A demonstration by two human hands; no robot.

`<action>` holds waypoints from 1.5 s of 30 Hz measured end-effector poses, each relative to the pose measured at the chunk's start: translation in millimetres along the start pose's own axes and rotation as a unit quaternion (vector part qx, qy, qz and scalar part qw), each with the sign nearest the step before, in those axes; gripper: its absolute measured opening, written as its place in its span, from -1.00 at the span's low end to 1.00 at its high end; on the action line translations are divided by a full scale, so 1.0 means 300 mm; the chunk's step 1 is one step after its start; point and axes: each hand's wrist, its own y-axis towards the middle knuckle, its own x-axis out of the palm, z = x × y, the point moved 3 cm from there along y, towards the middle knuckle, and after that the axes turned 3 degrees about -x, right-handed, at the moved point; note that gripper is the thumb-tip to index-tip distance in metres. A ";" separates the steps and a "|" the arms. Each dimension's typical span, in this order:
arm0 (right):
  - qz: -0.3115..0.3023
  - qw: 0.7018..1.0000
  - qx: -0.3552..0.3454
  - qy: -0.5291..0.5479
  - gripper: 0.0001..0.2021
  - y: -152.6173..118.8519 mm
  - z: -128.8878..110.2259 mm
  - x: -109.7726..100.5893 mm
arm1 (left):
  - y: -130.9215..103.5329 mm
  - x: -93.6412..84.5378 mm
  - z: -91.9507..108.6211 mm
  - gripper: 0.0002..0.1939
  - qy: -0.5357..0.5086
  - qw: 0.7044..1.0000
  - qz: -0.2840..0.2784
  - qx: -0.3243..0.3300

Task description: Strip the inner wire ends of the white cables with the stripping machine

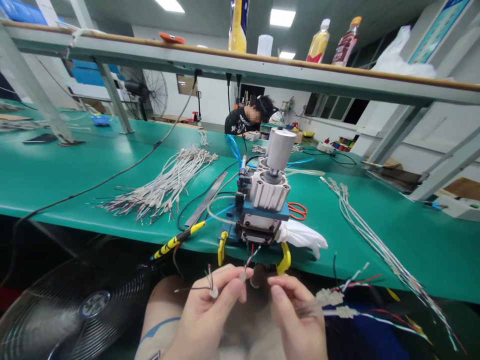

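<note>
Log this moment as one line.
left hand: pinching cable, wires toward machine | right hand: holding connector cables | green table: white cable pile

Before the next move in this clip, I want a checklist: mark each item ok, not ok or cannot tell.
1. Left hand pinching the wires: ok.
2. Wire tips seated in the press: cannot tell, its underside is hidden.
3. Right hand away from the press: ok, below and apart.
4. Right hand holding its connectors: ok, they stick out beside it.
5. Right-side bundle wholly on the table: not ok, its ends overhang.
</note>
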 end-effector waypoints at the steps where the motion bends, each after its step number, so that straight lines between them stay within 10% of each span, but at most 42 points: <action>1: -0.016 1.000 -0.003 -0.007 -0.89 0.001 -0.005 0.005 | 0.000 0.004 -0.013 -0.79 -0.004 1.000 -0.008 0.001; 18: -0.091 0.996 0.005 0.012 -0.95 0.007 -0.077 0.042 | -0.051 0.048 -0.081 -0.94 0.011 1.000 -0.023 -0.017; 32: -0.147 0.982 -0.051 -0.106 -0.90 0.010 -0.081 0.024 | -0.073 0.017 -0.089 -0.61 0.163 0.959 -0.061 0.224; 45: -0.189 0.962 -0.093 -0.173 -0.88 0.042 -0.149 0.035 | -0.072 -0.002 -0.093 -0.61 0.214 0.934 -0.099 0.269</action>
